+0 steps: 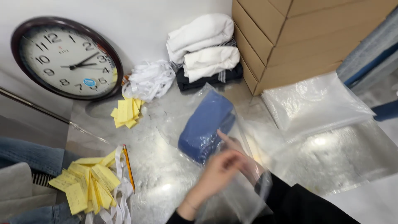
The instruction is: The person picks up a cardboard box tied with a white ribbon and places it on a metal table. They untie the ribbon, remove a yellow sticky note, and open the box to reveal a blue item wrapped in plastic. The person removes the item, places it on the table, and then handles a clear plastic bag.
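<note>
A folded blue cloth (pixel 206 124) lies inside a clear plastic bag (pixel 182 120) on the shiny table top. My left hand (pixel 217 172) comes in from the bottom centre and grips the near edge of the bag, just below the cloth. My right hand (pixel 240 155), in a black sleeve, sits partly behind the plastic, its fingers pinching the bag film beside the cloth's near end. The image is blurred around both hands.
A round wall clock (pixel 66 58) leans at back left. Folded white and dark towels (pixel 205 49) and a tangle of white straps (pixel 149 79) sit at the back. Cardboard boxes (pixel 298 37) stand at back right beside a stack of clear bags (pixel 315 103). Yellow slips (pixel 89 184) and a pencil (pixel 128 166) lie left.
</note>
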